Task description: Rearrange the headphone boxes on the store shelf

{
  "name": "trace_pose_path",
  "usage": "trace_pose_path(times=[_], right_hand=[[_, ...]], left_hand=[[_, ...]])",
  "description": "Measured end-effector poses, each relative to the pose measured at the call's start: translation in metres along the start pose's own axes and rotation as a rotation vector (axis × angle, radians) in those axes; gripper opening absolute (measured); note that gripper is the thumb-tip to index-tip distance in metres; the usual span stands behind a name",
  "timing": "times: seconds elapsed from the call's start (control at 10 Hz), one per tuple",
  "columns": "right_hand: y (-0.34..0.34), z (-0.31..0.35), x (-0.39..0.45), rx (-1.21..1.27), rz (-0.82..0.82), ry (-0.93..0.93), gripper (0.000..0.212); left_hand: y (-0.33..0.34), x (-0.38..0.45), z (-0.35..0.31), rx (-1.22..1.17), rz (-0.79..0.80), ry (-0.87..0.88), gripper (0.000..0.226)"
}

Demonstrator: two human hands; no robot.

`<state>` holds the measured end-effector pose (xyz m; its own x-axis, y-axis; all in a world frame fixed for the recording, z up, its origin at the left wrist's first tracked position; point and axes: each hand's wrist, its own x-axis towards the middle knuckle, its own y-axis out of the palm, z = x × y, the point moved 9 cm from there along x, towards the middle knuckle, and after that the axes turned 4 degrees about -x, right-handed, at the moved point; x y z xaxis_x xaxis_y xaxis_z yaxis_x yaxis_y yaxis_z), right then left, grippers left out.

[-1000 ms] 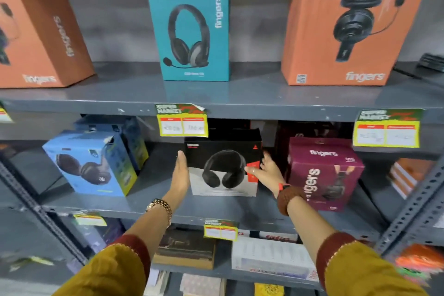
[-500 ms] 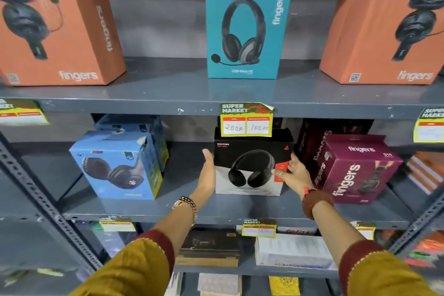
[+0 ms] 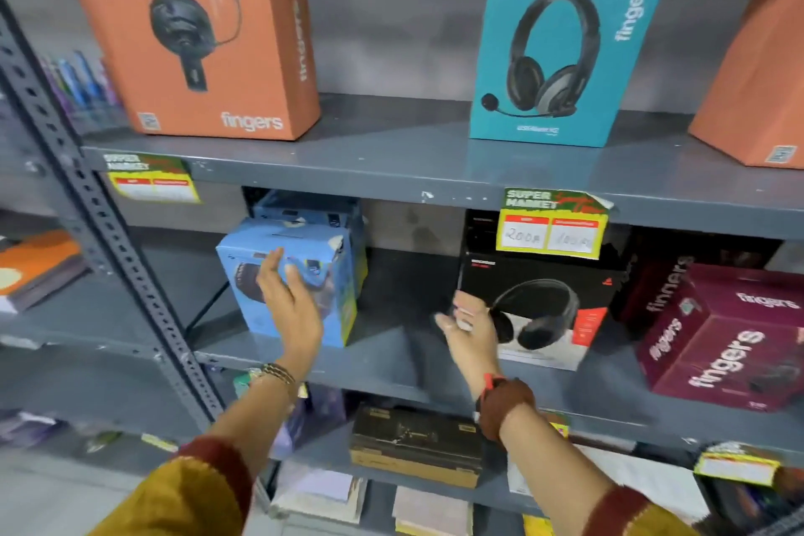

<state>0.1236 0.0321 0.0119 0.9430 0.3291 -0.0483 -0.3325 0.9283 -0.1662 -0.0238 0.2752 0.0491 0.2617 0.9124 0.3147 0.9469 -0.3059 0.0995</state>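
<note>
Between boxes: both hands spread and empty, left hand (image 3: 290,302) before blue box (image 3: 290,279) near middle shelf (image 3: 391,366) left end, right hand (image 3: 470,333) beside black box (image 3: 541,309) mid-shelf; next, probably gripping blue box's sides.

"fingers" is printed all over this shelf: white along the bottom and up the side of the orange box (image 3: 204,35) top left, up the right edge of the teal box (image 3: 565,48), and several times across the maroon box (image 3: 722,335) on the middle shelf, plus once on the dark box (image 3: 661,287) behind it, where blur makes it look more like "finners". the price tag (image 3: 552,222) hanging over the black box (image 3: 539,309) says "super market" with what looks like "200" handwritten in its left field. the other tag (image 3: 150,178) on the left also reads "super market", rest too blurry.
</note>
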Motion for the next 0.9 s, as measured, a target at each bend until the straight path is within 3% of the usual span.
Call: trace_pose_path(times=[0.1, 0.2, 0.3, 0.4, 0.5, 0.8, 0.9], right_hand=[[0.081, 0.025, -0.001, 0.01, 0.271, 0.011, 0.056], [0.138, 0.037, 0.003, 0.03, 0.43, 0.089, 0.068], [0.173, 0.04, 0.006, 0.064, 0.493, 0.168, 0.077], [0.186, 0.034, 0.006, 0.116, 0.526, 0.241, 0.076], [0.194, 0.028, 0.008, 0.125, 0.486, 0.224, 0.071], [0.193, 0.03, 0.009, 0.057, 0.448, 0.154, 0.071], [0.178, 0.038, 0.006, -0.133, 0.375, 0.034, 0.067]], left_hand=[[-0.039, 0.047, 0.017, 0.088, -0.036, -0.198, 0.055], [-0.056, 0.082, 0.029, 0.171, 0.084, -0.305, 0.068], [-0.065, 0.1, 0.04, 0.236, 0.167, -0.41, 0.085], [-0.065, 0.113, 0.059, 0.229, 0.219, -0.478, 0.12], [-0.069, 0.12, 0.075, 0.245, 0.237, -0.489, 0.131], [-0.061, 0.097, 0.045, 0.23, 0.254, -0.443, 0.082], [-0.071, 0.086, 0.017, 0.295, 0.165, -0.237, 0.067]])
